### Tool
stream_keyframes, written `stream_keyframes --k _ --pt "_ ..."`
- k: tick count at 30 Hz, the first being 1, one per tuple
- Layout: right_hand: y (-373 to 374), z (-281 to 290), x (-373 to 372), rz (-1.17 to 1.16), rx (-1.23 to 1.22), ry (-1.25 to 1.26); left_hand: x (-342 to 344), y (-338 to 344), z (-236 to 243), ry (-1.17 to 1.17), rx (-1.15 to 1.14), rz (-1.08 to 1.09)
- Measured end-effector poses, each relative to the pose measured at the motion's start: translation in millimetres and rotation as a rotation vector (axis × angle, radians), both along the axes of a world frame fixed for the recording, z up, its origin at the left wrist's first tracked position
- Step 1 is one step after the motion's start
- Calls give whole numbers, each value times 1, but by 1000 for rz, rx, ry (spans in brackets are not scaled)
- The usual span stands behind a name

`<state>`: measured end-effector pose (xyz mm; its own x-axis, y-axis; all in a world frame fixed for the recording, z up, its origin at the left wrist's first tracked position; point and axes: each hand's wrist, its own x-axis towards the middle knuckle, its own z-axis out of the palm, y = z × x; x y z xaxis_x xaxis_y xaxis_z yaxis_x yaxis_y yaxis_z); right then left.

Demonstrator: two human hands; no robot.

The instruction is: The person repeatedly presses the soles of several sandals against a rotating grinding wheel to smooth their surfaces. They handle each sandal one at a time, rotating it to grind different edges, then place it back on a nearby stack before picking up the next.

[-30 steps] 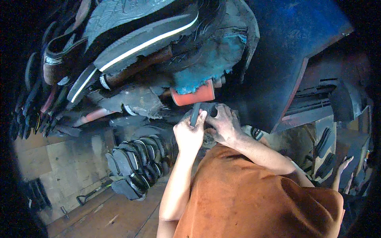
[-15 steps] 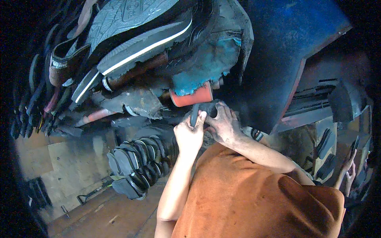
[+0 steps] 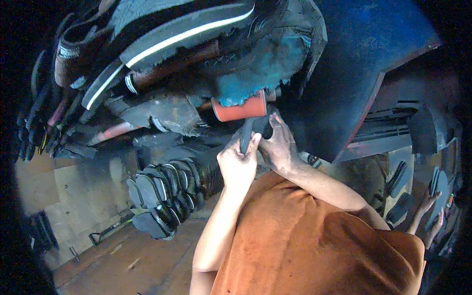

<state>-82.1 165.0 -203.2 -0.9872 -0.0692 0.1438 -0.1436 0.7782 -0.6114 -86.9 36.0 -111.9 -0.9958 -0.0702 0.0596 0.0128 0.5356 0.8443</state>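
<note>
My left hand (image 3: 238, 162) grips a dark grey, flat foam piece, possibly a sole (image 3: 246, 137), with the thumb pressed on its side. My right hand (image 3: 280, 147) is closed on the same piece's right part, fingertips near its upper end. The piece is just below a red cylindrical roller (image 3: 238, 110); whether they touch I cannot tell. Ragged blue-green material (image 3: 255, 64) hangs over the roller's top. Both forearms lie in front of an orange-brown cloth (image 3: 309, 246) over my body.
Piled soles (image 3: 187, 37) fill the upper left. A blue metal housing (image 3: 373, 39) is at upper right. Stacked soles (image 3: 162, 196) stand lower left above brown flooring (image 3: 123, 260). At far right another person's hands (image 3: 427, 201) are beside upright soles (image 3: 437, 179) and a board with soles (image 3: 398, 182).
My hands and the piece have tilted upward slightly, right fingertips higher. The view has shifted a little. The other person's hands at right have moved among the soles.
</note>
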Motion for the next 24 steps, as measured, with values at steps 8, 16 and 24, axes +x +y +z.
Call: stream_keyframes --k 8,16,24 --pt "25 -28 44 70 -1011 -389 40 -42 -27 -150 75 100" --pt "2 -42 -4 -96 -2096 -1059 44 -48 0 -69 235 115" --pt "-30 -61 -31 -145 -2146 -1071 -11 -37 36 78 -184 -153"
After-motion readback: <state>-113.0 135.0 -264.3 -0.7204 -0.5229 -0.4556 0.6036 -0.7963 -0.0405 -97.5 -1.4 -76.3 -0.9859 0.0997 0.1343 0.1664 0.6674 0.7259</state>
